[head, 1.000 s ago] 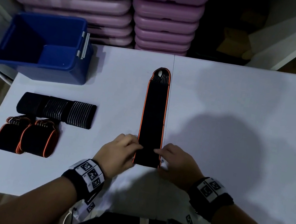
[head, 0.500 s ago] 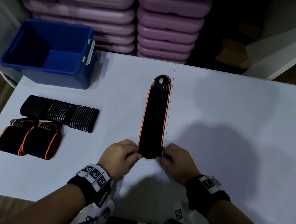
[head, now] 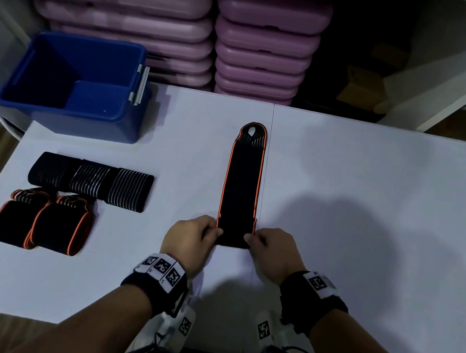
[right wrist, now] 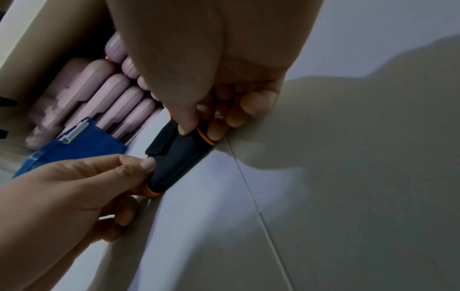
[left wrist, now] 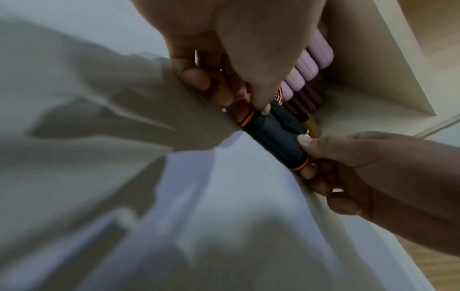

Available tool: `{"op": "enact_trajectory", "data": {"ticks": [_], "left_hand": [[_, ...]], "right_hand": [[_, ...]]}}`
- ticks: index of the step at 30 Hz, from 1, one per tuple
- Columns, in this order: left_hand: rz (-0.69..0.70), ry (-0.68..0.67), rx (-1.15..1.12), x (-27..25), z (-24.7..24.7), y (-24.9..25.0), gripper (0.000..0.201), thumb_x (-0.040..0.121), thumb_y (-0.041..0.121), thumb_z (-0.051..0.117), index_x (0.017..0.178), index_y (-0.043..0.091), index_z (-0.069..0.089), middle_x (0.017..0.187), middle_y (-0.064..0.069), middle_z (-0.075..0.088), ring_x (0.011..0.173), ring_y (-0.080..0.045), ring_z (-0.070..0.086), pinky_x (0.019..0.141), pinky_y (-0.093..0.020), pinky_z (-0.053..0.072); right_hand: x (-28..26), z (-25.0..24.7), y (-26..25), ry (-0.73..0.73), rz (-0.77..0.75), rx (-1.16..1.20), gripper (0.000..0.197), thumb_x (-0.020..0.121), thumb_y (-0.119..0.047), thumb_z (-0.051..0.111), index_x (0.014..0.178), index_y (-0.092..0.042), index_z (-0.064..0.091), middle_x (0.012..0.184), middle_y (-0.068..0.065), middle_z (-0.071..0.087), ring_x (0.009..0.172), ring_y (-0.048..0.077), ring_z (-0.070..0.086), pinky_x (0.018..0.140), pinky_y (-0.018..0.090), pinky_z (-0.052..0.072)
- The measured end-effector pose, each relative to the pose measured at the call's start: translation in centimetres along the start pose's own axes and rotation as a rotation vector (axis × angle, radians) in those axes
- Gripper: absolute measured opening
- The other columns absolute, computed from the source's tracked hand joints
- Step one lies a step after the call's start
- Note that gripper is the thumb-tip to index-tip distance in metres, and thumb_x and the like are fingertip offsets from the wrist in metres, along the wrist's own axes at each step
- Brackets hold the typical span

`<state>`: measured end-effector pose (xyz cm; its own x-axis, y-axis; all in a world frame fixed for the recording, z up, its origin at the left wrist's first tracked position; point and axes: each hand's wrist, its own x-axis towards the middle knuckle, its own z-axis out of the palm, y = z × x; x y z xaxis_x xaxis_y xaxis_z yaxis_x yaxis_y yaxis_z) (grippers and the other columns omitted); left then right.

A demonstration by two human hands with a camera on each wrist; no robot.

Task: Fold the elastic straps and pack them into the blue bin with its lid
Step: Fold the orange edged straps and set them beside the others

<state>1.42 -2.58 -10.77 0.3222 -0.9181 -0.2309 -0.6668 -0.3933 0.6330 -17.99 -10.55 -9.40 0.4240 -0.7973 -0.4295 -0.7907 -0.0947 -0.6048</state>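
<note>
strap: your long black strap (head: 242,183) with orange edging lies flat in the centre of the head view, running from its rounded loop end at upper centre down to your hands. Right edge sits just beside the table seam.
near end: turned over on itself into a short roll; both wrist views show the rolled lip raised off the table.
left hand: your left hand (head: 190,241) pinches the roll's left edge, thumb on top, fingers curled under.
right hand: your right hand (head: 270,254) pinches the right edge the same way. Hands are apart, one at each side of the strap, both clamped on it.
bin: blue bin (head: 73,86) stands open at upper left of the head view, on the table's far left corner, latch on its right wall. I can't see a lid on it.
folded straps: two orange-edged folded straps (head: 40,223) lie side by side, touching, at lower left near the table's left edge. Just above them, a row of black ribbed straps (head: 90,183).
table: white table (head: 373,197); the whole right half of the frame is bare surface, right edge and rounded far corner visible. Open strip of table between the strap and the left-hand pile, and between the strap's loop end and the bin.
background: stacked purple cases (head: 263,45) behind the table's far edge, top centre.
</note>
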Motion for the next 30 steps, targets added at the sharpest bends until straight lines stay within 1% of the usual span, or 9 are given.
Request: {"op": "enact_trajectory", "data": {"ticks": [5, 8, 11, 14, 18, 21, 24, 26, 30], "left_hand": [[-0.069, 0.009, 0.056, 0.6, 0.2, 0.8, 0.025, 0.09, 0.042, 0.061, 0.074, 0.025, 0.054, 0.061, 0.008, 0.062, 0.063, -0.017, 0.059, 0.058, -0.03, 0.048], [-0.086, 0.015, 0.04, 0.6, 0.1, 1.5, 0.017, 0.085, 0.036, 0.065, 0.083, 0.026, 0.052, 0.073, 0.01, 0.063, 0.071, -0.017, 0.06, 0.06, -0.029, 0.044], [0.135, 0.103, 0.09, 0.6, 0.2, 1.5, 0.029, 0.079, 0.021, 0.069, 0.102, 0.027, 0.054, 0.106, 0.007, 0.055, 0.092, -0.017, 0.052, 0.072, -0.029, 0.046], [0.425, 0.072, 0.234, 1.2, 0.3, 0.8, 0.037, 0.076, 0.011, 0.064, 0.112, 0.021, 0.064, 0.12, 0.002, 0.059, 0.107, -0.024, 0.051, 0.088, -0.036, 0.049], [0.505, -0.047, 0.233, 1.6, -0.3, -0.8, 0.043, 0.087, 0.025, 0.059, 0.129, 0.022, 0.064, 0.133, 0.003, 0.062, 0.117, -0.022, 0.056, 0.099, -0.038, 0.05], [0.538, -0.156, 0.273, 1.9, -1.1, -1.4, 0.061, 0.082, 0.042, 0.067, 0.139, 0.024, 0.057, 0.143, 0.004, 0.057, 0.124, -0.019, 0.053, 0.106, -0.033, 0.046], [0.538, -0.141, 0.209, 2.2, -1.4, -1.4, 0.061, 0.08, 0.032, 0.07, 0.139, 0.022, 0.058, 0.139, 0.004, 0.061, 0.121, -0.018, 0.054, 0.102, -0.03, 0.047], [0.514, -0.112, 0.135, 2.0, -1.4, -1.2, 0.054, 0.083, 0.032, 0.069, 0.135, 0.022, 0.061, 0.131, 0.006, 0.066, 0.117, -0.016, 0.056, 0.097, -0.029, 0.049], [0.452, -0.154, 0.036, 0.8, -1.1, -1.2, 0.045, 0.088, 0.042, 0.057, 0.127, 0.021, 0.066, 0.122, 0.007, 0.066, 0.115, -0.015, 0.054, 0.099, -0.029, 0.046]], "right_hand": [[0.8, -0.2, -1.4, -0.004, 0.063, -0.089, 0.048, 0.101, -0.042, 0.053, 0.062, -0.015, 0.052, 0.069, 0.005, 0.061, 0.071, 0.024, 0.06, 0.069, 0.037, 0.05], [0.8, -0.4, -1.8, 0.083, 0.081, -0.108, 0.033, 0.094, -0.042, 0.063, 0.075, -0.018, 0.052, 0.079, 0.002, 0.062, 0.075, 0.022, 0.06, 0.069, 0.038, 0.052], [0.6, -0.9, -1.8, 0.205, -0.052, -0.188, 0.031, 0.085, -0.036, 0.074, 0.087, -0.023, 0.046, 0.095, -0.007, 0.052, 0.087, 0.015, 0.05, 0.066, 0.029, 0.042], [0.9, -1.1, -1.9, 0.228, -0.306, -0.335, 0.024, 0.079, -0.022, 0.075, 0.097, -0.021, 0.06, 0.115, -0.001, 0.055, 0.108, 0.023, 0.048, 0.079, 0.034, 0.052], [1.3, -0.6, -0.9, 0.176, -0.535, -0.451, 0.027, 0.081, -0.01, 0.072, 0.106, -0.017, 0.072, 0.113, 0.001, 0.067, 0.105, 0.026, 0.059, 0.085, 0.037, 0.057], [1.1, -0.5, -0.2, 0.125, -0.516, -0.392, 0.035, 0.089, -0.022, 0.065, 0.123, -0.018, 0.067, 0.125, 0.0, 0.065, 0.115, 0.023, 0.056, 0.093, 0.034, 0.054], [0.8, -1.0, 0.1, 0.01, -0.477, -0.386, 0.059, 0.084, -0.042, 0.064, 0.138, -0.02, 0.055, 0.14, -0.001, 0.056, 0.128, 0.02, 0.047, 0.102, 0.032, 0.046], [0.6, -1.2, 0.0, -0.017, -0.457, -0.382, 0.059, 0.082, -0.032, 0.065, 0.139, -0.02, 0.054, 0.139, -0.001, 0.056, 0.128, 0.02, 0.047, 0.1, 0.034, 0.049], [0.2, -1.5, -0.2, -0.009, -0.399, -0.287, 0.037, 0.082, -0.018, 0.063, 0.119, -0.021, 0.068, 0.113, -0.001, 0.066, 0.106, 0.022, 0.056, 0.087, 0.035, 0.049]]}}
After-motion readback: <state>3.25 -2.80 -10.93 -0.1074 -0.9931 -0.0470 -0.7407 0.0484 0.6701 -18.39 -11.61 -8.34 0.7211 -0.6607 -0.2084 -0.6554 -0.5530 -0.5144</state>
